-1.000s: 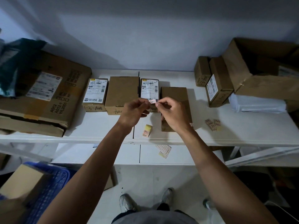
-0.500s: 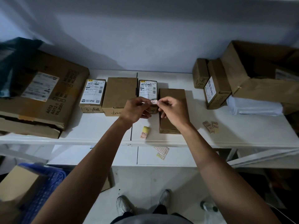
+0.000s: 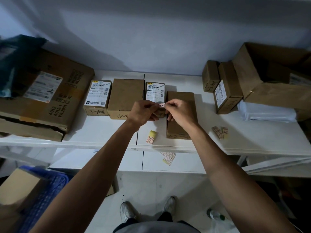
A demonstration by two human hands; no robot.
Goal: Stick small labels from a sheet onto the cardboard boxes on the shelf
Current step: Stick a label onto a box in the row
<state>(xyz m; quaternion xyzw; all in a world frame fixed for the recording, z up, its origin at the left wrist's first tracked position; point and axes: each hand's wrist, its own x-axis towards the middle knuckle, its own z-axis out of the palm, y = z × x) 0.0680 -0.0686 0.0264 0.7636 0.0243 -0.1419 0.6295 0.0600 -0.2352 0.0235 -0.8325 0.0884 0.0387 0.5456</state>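
Note:
My left hand [image 3: 144, 111] and my right hand [image 3: 179, 111] meet above the white shelf [image 3: 101, 130], pinching one small red-and-white label [image 3: 161, 105] between their fingertips. The label hovers over the front of a small box with a printed shipping label [image 3: 155, 93]. Right of it lies a plain cardboard box [image 3: 180, 128], partly under my right hand. Further left stand a plain box marked by hand [image 3: 125, 98] and another box with a shipping label [image 3: 98, 97]. A yellow-backed strip with two labels [image 3: 151, 137] lies on the shelf near its front edge.
A large flattened carton [image 3: 45, 98] fills the shelf's left end. At the right stand two small boxes [image 3: 223, 88], an open carton [image 3: 272, 76] and a white packet [image 3: 267, 111]. Loose labels [image 3: 220, 132] lie at front right. A label sheet [image 3: 168, 158] rests on the lower shelf. A blue crate [image 3: 42, 197] sits bottom left.
Both hands stay together on the small label, shifting only slightly over the labelled box. The view has tilted a little; nothing on the shelf has moved.

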